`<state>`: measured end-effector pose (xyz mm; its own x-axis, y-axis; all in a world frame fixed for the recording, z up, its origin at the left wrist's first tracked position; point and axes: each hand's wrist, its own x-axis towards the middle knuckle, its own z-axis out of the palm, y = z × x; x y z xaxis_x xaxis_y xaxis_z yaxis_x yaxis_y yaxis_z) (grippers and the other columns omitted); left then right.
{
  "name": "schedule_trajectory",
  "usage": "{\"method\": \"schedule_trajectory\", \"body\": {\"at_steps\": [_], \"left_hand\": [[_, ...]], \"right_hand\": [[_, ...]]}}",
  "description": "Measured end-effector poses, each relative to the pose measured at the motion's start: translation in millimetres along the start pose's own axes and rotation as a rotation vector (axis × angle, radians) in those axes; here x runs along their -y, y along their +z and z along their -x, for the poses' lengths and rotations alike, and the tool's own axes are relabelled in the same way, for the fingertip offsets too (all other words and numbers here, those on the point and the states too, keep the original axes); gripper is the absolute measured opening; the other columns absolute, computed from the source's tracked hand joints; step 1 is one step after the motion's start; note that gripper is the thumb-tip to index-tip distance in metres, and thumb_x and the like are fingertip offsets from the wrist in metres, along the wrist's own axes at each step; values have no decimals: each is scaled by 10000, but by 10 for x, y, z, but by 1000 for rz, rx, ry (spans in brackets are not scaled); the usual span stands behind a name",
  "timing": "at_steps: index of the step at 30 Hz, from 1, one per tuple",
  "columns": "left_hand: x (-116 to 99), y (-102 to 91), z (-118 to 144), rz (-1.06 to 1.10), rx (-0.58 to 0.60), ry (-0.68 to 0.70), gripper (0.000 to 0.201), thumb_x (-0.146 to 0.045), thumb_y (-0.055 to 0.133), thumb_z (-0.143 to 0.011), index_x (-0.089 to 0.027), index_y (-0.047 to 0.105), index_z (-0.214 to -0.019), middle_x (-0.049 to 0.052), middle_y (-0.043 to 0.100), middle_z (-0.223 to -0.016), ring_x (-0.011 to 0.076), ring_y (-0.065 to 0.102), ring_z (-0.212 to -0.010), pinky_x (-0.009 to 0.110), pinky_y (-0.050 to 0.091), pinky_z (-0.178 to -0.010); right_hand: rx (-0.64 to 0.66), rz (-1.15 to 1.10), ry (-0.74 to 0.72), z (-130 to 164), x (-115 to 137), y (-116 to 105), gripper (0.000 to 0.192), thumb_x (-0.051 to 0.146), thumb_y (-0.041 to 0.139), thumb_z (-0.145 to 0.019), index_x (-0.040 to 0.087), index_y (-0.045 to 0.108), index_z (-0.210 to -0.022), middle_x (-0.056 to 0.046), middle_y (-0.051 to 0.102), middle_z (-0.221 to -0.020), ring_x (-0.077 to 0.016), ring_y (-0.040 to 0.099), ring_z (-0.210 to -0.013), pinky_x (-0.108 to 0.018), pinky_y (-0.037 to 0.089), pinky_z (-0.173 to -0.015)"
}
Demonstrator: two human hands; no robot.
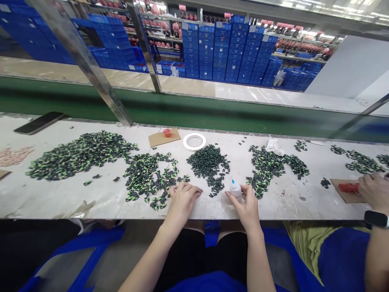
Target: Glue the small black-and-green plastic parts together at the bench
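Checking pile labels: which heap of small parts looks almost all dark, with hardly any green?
The dark heap just below the tape ring; the other heaps are flecked with bright green.

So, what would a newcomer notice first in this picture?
First, the heaps of small black-and-green parts spread along the white worktable. Then the right hand holding a small white glue bottle with a blue tip, the left hand resting on the parts. Behind, stacked blue crates.
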<state>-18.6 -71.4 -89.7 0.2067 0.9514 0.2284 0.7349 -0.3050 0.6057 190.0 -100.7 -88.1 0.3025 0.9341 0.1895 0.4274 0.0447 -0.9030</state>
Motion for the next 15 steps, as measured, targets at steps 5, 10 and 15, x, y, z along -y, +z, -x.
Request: {"method": "schedule_trajectory", "body": {"at_steps": [5, 10, 15], "left_hand": [[-85, 70, 144, 121, 46, 21, 96, -162, 621, -819, -248, 662, -810, 16, 748, -820, 229, 625, -851, 408, 307, -837], [-46, 162, 216, 145, -44, 1, 80, -190, 618, -840, -239, 666, -881, 23, 759, -848, 214, 658, -848, 407, 313, -868], [3, 267, 272, 143, -150, 22, 94, -257, 583, -882, -242, 675, -872, 21, 764, -829, 201, 678, -813, 405, 309, -902]], "right_hand": [[-15, -258, 4, 68, 15, -17, 327, 444, 765, -653, 187, 651, -821, -21, 665, -712, -176, 602, -627, -270, 479, -554], [-96, -444, 86, 74, -29, 86, 303, 446, 762, -635, 166, 693, -727, -41, 668, -668, -186, 601, -612, -282, 473, -549], [-148, -255, 109, 116, 42, 209, 339, 461, 711, -699, 164, 613, -568, 3, 558, -504, -143, 504, -492, -259, 422, -484]]}}
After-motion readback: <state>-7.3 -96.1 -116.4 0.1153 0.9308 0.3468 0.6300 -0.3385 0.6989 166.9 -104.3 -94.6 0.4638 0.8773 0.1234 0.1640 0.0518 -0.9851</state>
